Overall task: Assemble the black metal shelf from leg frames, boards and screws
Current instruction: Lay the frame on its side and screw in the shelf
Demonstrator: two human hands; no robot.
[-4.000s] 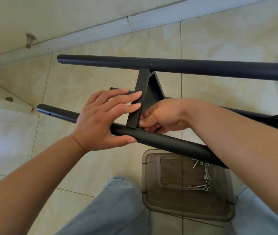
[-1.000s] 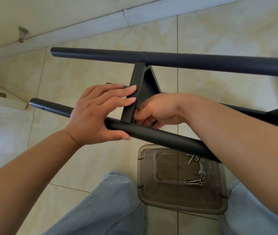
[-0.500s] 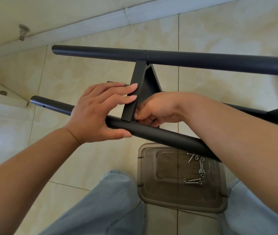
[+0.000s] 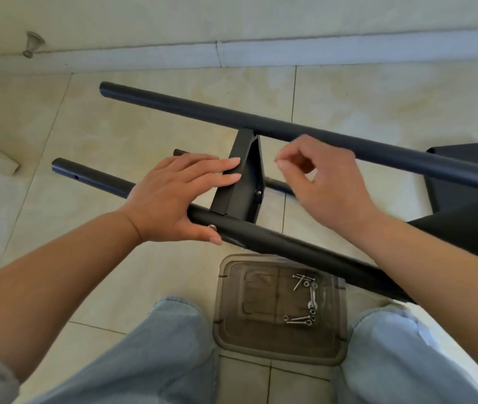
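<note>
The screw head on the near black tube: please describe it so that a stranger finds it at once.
Find the near black tube crossing above the brown tray. The screw head sits on it beside the left thumb. The tray's screws lie loose; this one is fitted.

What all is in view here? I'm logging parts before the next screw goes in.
Leg tubes: three visible, black, lying across the floor.
Crossbar bracket: one, black, between the near and far tube.
Screw head: one, silver, in the near tube.
Tray: one, smoky clear, on the floor between the knees.
Loose screws: several, silver, in the tray.
Black board: one, partly seen, right edge.
Door stopper: one, metal, on the wall.
Left hand: grips near tube, fingers on bracket.
Right hand: lifted, fingers curled, nothing seen in it.
</note>
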